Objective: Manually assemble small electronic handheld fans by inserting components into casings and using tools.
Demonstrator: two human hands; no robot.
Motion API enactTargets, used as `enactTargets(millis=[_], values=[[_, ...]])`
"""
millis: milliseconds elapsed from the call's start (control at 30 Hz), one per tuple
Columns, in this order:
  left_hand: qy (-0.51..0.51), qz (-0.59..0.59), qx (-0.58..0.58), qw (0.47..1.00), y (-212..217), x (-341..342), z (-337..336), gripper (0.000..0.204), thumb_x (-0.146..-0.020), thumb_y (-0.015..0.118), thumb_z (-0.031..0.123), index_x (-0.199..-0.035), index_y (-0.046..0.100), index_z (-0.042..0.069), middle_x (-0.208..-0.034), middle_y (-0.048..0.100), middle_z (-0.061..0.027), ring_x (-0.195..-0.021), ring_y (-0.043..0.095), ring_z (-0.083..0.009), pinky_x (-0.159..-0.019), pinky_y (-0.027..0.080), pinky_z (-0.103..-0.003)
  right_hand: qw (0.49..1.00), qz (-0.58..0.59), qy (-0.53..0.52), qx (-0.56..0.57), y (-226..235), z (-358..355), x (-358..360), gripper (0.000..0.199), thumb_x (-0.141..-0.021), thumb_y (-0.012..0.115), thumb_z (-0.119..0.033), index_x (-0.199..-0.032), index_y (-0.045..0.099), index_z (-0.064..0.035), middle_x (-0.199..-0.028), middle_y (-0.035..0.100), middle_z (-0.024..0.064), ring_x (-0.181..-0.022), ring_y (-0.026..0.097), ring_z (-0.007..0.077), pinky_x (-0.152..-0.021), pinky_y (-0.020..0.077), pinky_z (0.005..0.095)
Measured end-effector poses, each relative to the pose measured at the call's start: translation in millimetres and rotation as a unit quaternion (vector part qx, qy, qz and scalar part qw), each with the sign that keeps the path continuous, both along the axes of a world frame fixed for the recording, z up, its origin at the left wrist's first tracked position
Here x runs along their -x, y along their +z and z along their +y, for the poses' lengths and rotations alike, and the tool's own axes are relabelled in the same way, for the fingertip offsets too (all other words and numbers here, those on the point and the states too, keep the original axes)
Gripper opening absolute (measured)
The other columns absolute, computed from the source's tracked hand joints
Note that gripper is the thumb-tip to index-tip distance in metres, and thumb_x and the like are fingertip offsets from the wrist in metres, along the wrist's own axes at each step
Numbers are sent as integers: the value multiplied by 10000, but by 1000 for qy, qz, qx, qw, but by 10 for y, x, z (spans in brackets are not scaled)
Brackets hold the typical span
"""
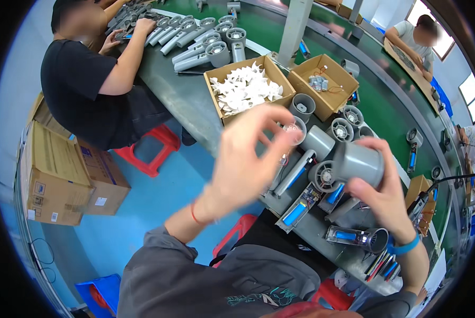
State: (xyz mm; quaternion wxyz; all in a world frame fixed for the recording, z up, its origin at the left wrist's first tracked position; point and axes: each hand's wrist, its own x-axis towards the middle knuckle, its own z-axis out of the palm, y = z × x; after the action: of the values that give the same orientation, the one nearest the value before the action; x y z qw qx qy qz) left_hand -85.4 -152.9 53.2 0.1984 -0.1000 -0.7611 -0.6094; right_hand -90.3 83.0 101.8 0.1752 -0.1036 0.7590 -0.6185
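My right hand (378, 185) is wrapped round a smooth grey cylindrical housing (360, 163), lifted above the bench. To its left my left hand (250, 153) is raised, blurred by motion. Its thumb and index finger curl together in a pinch, and whatever is between them I cannot make out. Just behind those fingertips shows a grey ring-shaped fan housing (300, 129). Below the hands lie grey housings with round fans, such as one fan housing (325, 176), and opened handles with blue batteries (294, 213) and circuit boards.
A cardboard box of white fan blades (242, 90) stands beyond my left hand. Beside it, another box (322, 87) holds small motors with wires. Assembled grey handheld fans (195, 45) lie farther along the bench near a co-worker (89, 79). A red stool (152, 151) stands on the floor.
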Motion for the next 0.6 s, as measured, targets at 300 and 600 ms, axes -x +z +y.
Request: enactTargets(millis=[300,600], values=[[-54,27,519,852,-418,1746,-659,251,-790,706,221,-975,678,54,-948,672,-125,-841,640,-285,-762,513,-376,989,-16,-123,-82,145,771,-821,670,-690,832,-348,-1173,484,-41,-1011,558,39,-940,548,119,-828,440,258],[-54,97,339,934,-239,1711,-728,239,-798,678,165,-994,657,29,-951,680,-100,-827,637,-193,-763,511,-331,953,72,-259,-142,115,1344,-1347,625,-725,786,-309,-1203,486,-41,-1131,495,72,-1074,504,179,-950,402,305]])
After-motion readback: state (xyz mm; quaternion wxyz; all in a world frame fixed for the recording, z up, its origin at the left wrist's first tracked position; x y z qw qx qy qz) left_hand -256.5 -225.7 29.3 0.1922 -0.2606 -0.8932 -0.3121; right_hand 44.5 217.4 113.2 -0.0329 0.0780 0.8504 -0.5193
